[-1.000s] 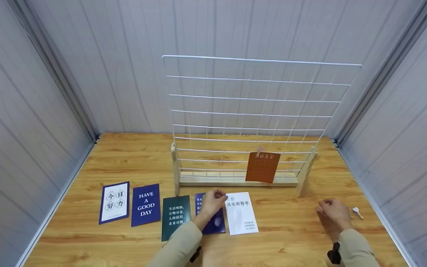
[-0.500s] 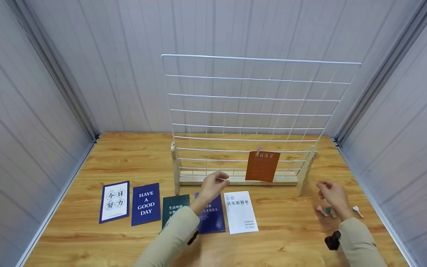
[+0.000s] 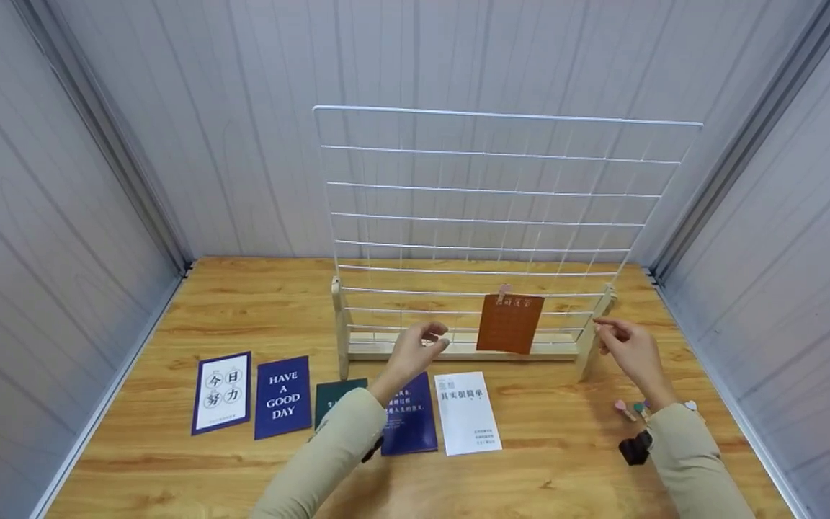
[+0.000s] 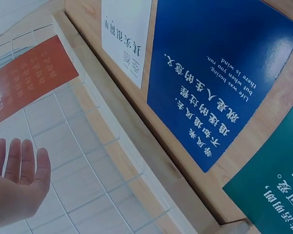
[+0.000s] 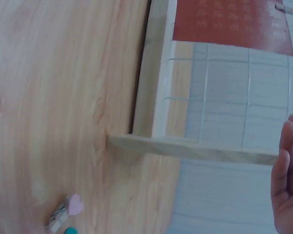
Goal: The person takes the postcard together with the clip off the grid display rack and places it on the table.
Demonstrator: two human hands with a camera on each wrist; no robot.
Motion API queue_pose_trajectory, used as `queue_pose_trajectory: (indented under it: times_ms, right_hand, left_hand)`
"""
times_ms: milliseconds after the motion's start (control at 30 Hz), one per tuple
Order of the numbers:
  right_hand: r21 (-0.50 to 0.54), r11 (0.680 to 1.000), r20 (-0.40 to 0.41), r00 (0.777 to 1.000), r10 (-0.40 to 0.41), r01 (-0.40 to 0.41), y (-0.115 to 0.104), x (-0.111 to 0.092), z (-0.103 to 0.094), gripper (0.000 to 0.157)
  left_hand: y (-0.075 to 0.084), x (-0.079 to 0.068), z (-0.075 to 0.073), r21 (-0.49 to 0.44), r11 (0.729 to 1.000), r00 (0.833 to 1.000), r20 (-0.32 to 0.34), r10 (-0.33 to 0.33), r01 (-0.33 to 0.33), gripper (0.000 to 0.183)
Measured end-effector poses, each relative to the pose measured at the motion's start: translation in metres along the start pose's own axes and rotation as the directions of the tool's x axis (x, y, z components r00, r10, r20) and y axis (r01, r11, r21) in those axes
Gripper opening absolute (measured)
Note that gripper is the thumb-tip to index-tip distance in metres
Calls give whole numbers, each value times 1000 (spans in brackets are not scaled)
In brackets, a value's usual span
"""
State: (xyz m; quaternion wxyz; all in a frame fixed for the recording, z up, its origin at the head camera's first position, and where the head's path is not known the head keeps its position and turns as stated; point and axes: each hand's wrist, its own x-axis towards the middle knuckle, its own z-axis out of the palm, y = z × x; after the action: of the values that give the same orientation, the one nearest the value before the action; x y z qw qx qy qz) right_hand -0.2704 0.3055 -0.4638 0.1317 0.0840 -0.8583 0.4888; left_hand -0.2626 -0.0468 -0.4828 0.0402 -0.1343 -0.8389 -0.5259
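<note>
My left hand (image 3: 413, 355) hovers in front of the lower part of a white wire grid rack (image 3: 487, 191), left of a clipped card. Its fingers are loosely bent with nothing between them; in the left wrist view the fingers (image 4: 27, 161) curve beside the wires. My right hand (image 3: 631, 355) is raised next to the rack's right wooden post (image 3: 588, 339), and nothing shows between its fingers. An orange-red card (image 3: 510, 324) hangs from a low grid wire by a small pink heart clothespin (image 3: 504, 290).
On the wooden table lie a white-and-blue card (image 3: 221, 393), a blue HAVE A GOOD DAY card (image 3: 283, 398), a green card (image 4: 278, 190), another blue card (image 3: 411, 425) and a white card (image 3: 468, 413). Small heart clothespins (image 3: 624, 411) lie at right; walls surround the table.
My left hand has lifted from the blue card toward the grid. My right hand has risen from the clothespins and moved forward and left to the right post. The cards have stayed put.
</note>
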Motion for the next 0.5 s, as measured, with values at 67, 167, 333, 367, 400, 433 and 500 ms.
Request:
queue_pose_trajectory:
  times_ms: [67,167,333,367,400,433,500]
  right_hand:
    - [33,998,-1,999,-45,45,-15,0,3,24]
    - [69,993,-1,996,-94,94,-33,1,9,22]
    - [120,987,19,994,-108,105,-49,7,21,21]
    - [134,986,27,994,-103,99,-51,8,23,21]
    - [145,985,35,995,-98,92,-52,10,25,21]
    - [152,984,43,994,-97,89,-53,12,28,20]
    - [164,983,54,994,-90,80,-55,14,32,20]
  left_hand:
    - [0,1,1,-12,1000,1000,-5,17,-17,23]
    - [1,3,3,-26,999,1000,-7,24,-24,24]
    - [3,8,7,-57,998,999,-15,30,-31,25]
    - [3,10,8,-65,997,999,-21,34,-35,24]
    - [4,11,9,-76,996,999,-26,40,-42,25]
    - [4,13,10,-90,995,999,-27,37,-40,25]
    - [4,15,11,-118,992,999,-32,33,-36,25]
